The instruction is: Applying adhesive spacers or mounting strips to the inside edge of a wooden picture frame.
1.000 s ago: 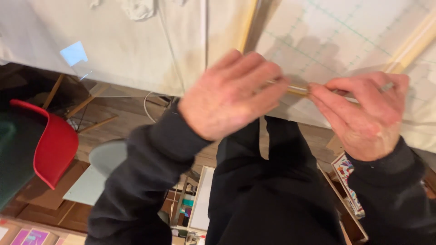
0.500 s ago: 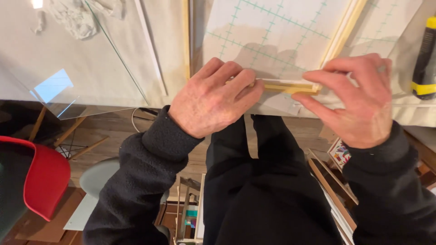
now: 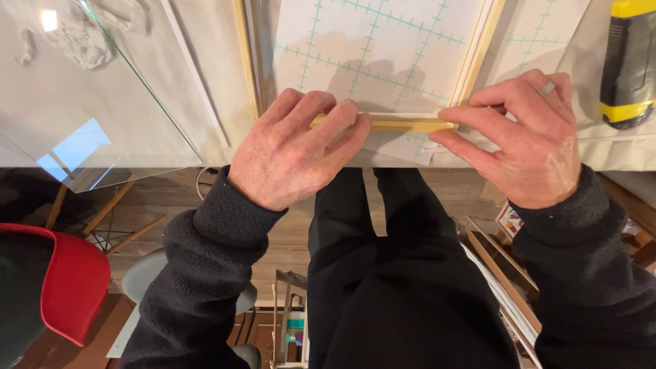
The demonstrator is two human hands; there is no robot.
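Note:
A light wooden frame lies on the paper-covered table (image 3: 205, 102), around a white sheet with a green grid (image 3: 383, 48). Its near rail, a thin wooden strip (image 3: 410, 125), runs between my two hands. My left hand (image 3: 294, 147) presses its fingertips down on the left end of that strip. My right hand (image 3: 523, 140) pinches the strip's right end at the frame corner, with a ring on one finger. The frame's side rails (image 3: 478, 55) run away from me on both sides.
A clear glass pane (image 3: 102, 116) overhangs the table's edge at left. A black and yellow tool (image 3: 629, 61) lies at far right. Below the table are a red chair (image 3: 68, 287), a grey stool (image 3: 147, 280) and stacked frames (image 3: 506, 266) on the floor.
The view has swung down onto the table. My hands have brought the wooden strip down to the near edge of the frame and now press it flat there.

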